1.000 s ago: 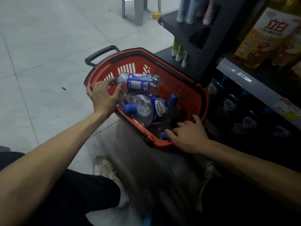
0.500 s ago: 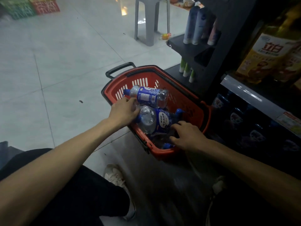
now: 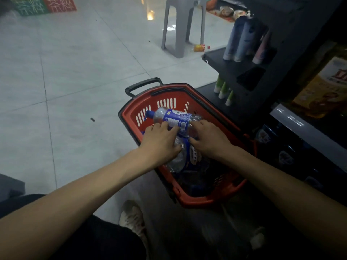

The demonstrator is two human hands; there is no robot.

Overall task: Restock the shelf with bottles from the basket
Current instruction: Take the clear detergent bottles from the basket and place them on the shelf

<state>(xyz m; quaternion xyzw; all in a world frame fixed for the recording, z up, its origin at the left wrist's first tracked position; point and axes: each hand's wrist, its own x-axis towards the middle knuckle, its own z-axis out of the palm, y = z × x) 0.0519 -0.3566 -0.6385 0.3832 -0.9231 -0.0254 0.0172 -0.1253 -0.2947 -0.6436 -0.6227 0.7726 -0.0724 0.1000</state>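
Note:
A red basket (image 3: 189,94) with a black handle stands on the floor by the shelf (image 3: 287,118). Inside it lie several clear bottles with blue labels. The top bottle (image 3: 173,117) lies on its side, blue cap to the left. My left hand (image 3: 161,140) covers the neck end of a lower bottle (image 3: 178,158), fingers curled, fingertips against the top bottle. My right hand (image 3: 209,140) reaches in from the right, its forefinger and thumb round the top bottle's base end. Dark bottles (image 3: 283,156) stand on the bottom shelf to the right.
A black rack (image 3: 249,72) with upright tubes (image 3: 238,38) stands just beyond the basket. A grey stool (image 3: 180,25) and a fallen orange bottle (image 3: 200,47) are farther back. Coloured crates (image 3: 45,4) sit far left. My shoe (image 3: 133,220) is below the basket.
My right hand moved from the basket's near rim up to the top bottle. My left hand let go of that bottle's cap end and dropped onto the lower bottle. The view tilted up.

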